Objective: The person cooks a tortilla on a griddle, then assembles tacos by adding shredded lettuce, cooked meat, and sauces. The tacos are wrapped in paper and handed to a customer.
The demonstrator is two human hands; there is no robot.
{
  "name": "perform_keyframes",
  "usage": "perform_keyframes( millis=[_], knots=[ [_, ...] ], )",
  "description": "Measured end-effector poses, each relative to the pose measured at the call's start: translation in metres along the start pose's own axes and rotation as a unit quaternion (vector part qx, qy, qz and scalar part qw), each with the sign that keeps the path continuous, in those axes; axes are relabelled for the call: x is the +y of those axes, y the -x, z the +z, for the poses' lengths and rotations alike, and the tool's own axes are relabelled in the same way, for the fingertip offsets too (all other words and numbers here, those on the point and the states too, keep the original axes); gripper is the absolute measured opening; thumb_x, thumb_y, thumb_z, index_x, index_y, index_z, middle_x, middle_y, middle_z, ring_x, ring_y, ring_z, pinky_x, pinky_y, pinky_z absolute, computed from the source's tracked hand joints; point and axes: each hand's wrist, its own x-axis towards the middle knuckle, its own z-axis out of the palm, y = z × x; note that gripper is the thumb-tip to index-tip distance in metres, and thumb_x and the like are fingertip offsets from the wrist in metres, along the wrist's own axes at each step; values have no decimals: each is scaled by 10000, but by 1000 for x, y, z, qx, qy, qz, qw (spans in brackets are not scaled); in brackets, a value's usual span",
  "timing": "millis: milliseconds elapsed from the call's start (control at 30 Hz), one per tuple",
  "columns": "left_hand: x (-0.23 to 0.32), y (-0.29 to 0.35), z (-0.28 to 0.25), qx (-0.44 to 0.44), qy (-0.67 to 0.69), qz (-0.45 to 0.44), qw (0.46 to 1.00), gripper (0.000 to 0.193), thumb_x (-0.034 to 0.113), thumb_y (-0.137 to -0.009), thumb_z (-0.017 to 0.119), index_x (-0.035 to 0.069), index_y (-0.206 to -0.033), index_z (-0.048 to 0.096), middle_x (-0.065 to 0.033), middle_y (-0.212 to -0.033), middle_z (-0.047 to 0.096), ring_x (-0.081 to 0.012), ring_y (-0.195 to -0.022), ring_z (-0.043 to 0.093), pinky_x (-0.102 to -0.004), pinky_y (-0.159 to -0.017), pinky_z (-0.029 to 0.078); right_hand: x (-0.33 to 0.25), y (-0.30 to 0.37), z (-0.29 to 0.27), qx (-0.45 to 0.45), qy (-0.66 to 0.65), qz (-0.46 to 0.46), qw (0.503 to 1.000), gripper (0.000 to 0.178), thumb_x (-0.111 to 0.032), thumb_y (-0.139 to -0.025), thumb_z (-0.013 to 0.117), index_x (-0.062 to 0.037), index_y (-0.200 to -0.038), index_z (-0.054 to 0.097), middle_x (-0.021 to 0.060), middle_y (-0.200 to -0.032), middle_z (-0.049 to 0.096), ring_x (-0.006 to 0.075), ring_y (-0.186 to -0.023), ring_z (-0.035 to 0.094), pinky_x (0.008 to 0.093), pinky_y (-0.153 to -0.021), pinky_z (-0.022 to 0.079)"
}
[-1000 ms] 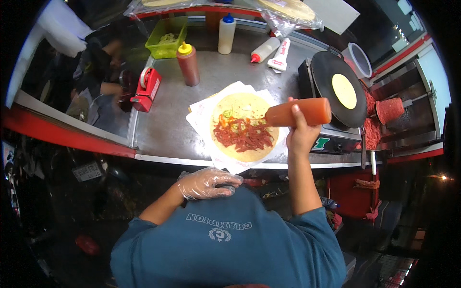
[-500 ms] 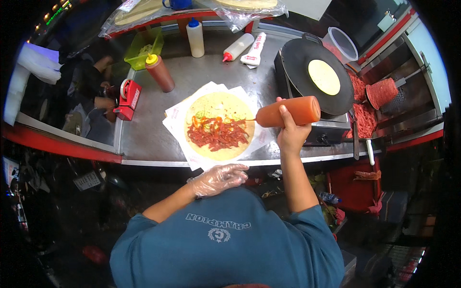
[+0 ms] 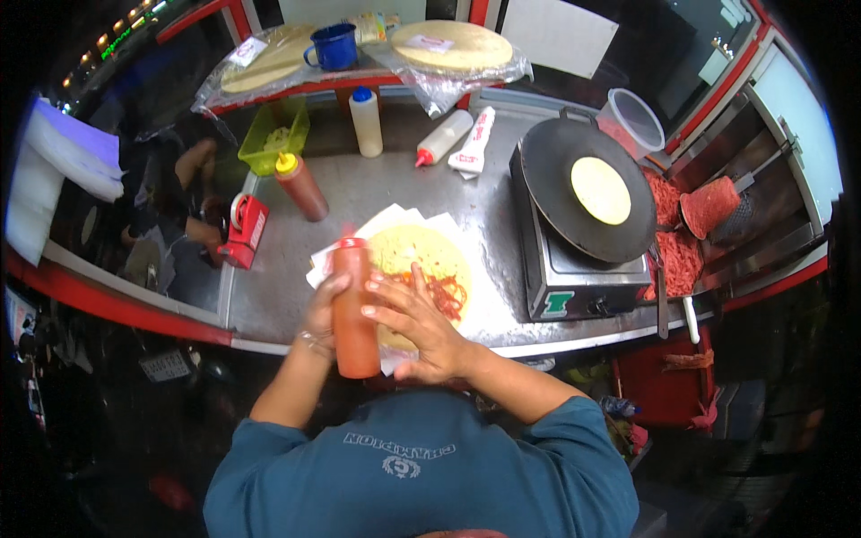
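In my left hand, in a clear plastic glove, an orange-red sauce squeeze bottle stands upright with its red nozzle up. My right hand is bare, its fingers stretched out and apart beside the bottle; whether the fingertips touch it I cannot tell. Behind both hands lies a round flatbread on white paper sheets. Reddish-brown meat shreds and some sauce cover its middle, partly hidden by the bottle and my right hand.
A flatbread lies on the black griddle to the right, near shredded meat. More squeeze bottles, a red tape dispenser and a green basket stand on the metal counter. Above is a shelf with a blue mug.
The sauce bottle has moved left from above the flatbread's right side and now stands upright. It has passed from my right hand to my left, and my right hand has opened.
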Motion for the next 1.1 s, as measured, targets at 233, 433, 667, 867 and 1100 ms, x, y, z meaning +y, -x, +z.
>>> perform_keyframes(
  millis=[233, 433, 667, 867, 1100],
  knots=[
    [92, -42, -112, 333, -592, 430, 595, 867, 52, -821, 834, 46, -1545, 358, -166, -1435, 521, -291, -1265, 579, -416, -1101, 469, 225, -133, -12, 200, 273, 291, 895, 373, -257, -1028, 613, 2, -1295, 605, 315, -1114, 650, 468, -1026, 643, 519, -890, 526],
    [93, -69, -120, 284, -531, 379, 703, 1055, 147, -780, 901, 7, -1602, 255, -211, -1604, 397, -334, -1490, 393, -417, -1243, 288, 369, -176, -58, 69, 393, 601, 692, 666, -415, -1008, 585, -8, -1521, 468, 334, -1539, 447, 435, -1376, 529, 494, -1122, 446],
    [64, 83, -126, 227, -493, 365, 757, 1015, 164, -887, 816, 34, -1640, 148, -218, -1680, 278, -348, -1558, 285, -493, -1283, 184, 227, -148, -8, 371, -358, 414, 750, 1060, -132, -853, 732, -72, -1654, 39, 262, -1448, 478, 372, -1028, 659, 449, -698, 623],
    [-10, 175, -105, 68, -392, 244, 884, 709, 360, -907, 830, 12, -1424, 491, -187, -1239, 691, -284, -1182, 673, -429, -1085, 484, -8, 93, -40, 493, 229, 291, 787, 726, -293, -919, 782, 12, -1465, 412, 142, -1324, 569, 244, -1200, 594, 405, -1053, 478],
    [-16, 62, -13, -250, -405, 62, 877, 449, 243, -938, 793, 30, -1288, 611, -178, -1167, 738, -283, -1037, 734, -460, -996, 554, -42, 289, -63, 427, 447, 440, 651, 708, -325, -944, 761, -5, -1464, 403, 233, -1318, 558, 373, -1187, 593, 437, -1048, 458]
  ],
)
